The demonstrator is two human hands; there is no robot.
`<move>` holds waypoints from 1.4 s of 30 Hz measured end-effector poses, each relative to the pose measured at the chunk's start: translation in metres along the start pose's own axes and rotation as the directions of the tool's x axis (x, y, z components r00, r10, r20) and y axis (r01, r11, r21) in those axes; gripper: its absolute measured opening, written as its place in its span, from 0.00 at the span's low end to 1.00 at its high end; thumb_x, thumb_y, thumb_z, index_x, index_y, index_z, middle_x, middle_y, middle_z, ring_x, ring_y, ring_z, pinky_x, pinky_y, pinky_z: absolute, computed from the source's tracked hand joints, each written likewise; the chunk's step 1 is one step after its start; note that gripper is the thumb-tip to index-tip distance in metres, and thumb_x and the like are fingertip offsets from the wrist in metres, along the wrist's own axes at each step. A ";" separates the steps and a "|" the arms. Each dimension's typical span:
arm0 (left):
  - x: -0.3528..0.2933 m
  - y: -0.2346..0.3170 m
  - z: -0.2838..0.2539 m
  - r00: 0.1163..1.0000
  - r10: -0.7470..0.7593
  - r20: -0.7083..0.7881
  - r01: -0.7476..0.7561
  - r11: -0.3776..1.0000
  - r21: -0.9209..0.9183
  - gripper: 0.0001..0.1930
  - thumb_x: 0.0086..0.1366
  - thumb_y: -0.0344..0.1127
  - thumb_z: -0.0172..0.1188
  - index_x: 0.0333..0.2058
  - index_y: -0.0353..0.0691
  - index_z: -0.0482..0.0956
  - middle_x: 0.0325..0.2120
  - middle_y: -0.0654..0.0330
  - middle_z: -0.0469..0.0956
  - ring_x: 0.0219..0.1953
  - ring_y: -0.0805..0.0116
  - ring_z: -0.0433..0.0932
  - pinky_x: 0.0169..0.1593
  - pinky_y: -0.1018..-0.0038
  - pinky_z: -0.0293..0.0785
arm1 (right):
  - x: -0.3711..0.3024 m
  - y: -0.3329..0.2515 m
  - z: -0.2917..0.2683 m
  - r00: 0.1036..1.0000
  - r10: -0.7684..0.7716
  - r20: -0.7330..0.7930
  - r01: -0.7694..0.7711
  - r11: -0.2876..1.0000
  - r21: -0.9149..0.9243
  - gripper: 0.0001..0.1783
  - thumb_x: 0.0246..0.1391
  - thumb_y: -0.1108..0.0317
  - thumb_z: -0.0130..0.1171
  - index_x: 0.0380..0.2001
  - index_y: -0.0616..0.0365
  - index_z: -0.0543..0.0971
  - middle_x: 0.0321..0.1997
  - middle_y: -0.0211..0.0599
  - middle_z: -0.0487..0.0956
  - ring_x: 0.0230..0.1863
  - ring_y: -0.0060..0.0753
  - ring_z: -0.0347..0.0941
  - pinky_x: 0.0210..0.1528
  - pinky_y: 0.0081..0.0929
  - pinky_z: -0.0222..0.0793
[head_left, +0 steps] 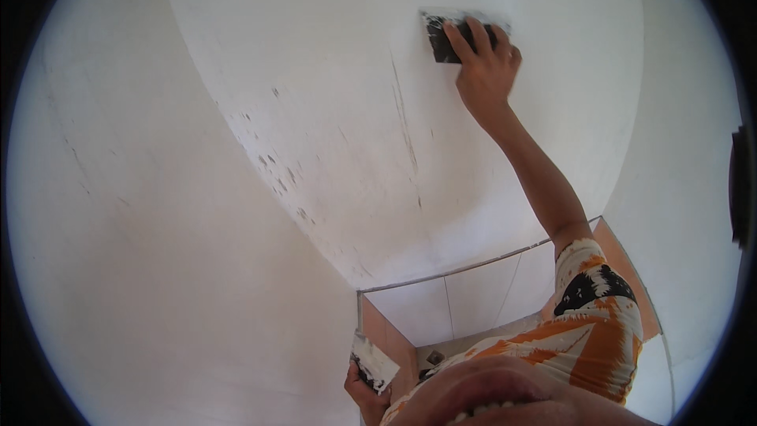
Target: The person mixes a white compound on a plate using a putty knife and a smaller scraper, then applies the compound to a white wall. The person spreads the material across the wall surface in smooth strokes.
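My right hand (485, 75) is stretched high up on the white wall (331, 63), its fingers spread over the back of a flat black putty spreader (445, 41). White putty is smeared on the spreader, whose blade rests against the wall. Low on the left, my left hand (363, 394) grips a small flat plate, perhaps a second spreader (374, 363), coated with white putty. Dark grooves (404, 122) and a scatter of dark chips (276, 170) mark the wall below and left of my right hand.
Side walls meet this wall at corners on the left (158, 213) and right (686, 150). Beneath it runs a band of pale tiles (410, 308) with a grey top edge, flanked by orange-brown tiles (386, 319). A dark object (739, 189) sits at the far right.
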State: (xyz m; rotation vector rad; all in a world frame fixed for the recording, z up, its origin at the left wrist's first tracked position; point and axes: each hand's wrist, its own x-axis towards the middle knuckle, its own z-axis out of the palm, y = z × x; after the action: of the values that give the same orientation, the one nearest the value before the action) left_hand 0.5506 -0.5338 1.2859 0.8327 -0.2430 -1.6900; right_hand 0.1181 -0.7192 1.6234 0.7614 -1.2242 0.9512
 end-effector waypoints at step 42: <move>0.006 0.025 0.014 0.999 -0.026 -0.047 0.023 0.998 -0.056 0.25 0.72 0.46 0.39 0.60 0.38 0.69 0.57 0.54 0.74 0.57 0.52 0.75 0.59 0.56 0.73 | 0.138 -0.017 0.006 0.717 -0.633 -0.293 0.694 0.609 0.384 0.25 0.41 0.75 0.68 0.46 0.38 0.83 0.54 0.28 0.79 0.56 0.41 0.71 0.54 0.51 0.71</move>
State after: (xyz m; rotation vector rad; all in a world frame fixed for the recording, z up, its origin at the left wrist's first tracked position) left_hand 0.5606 -0.5499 1.3075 0.8363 -0.1528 -1.6904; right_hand 0.1400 -0.7063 1.7601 1.4082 -0.4819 0.6370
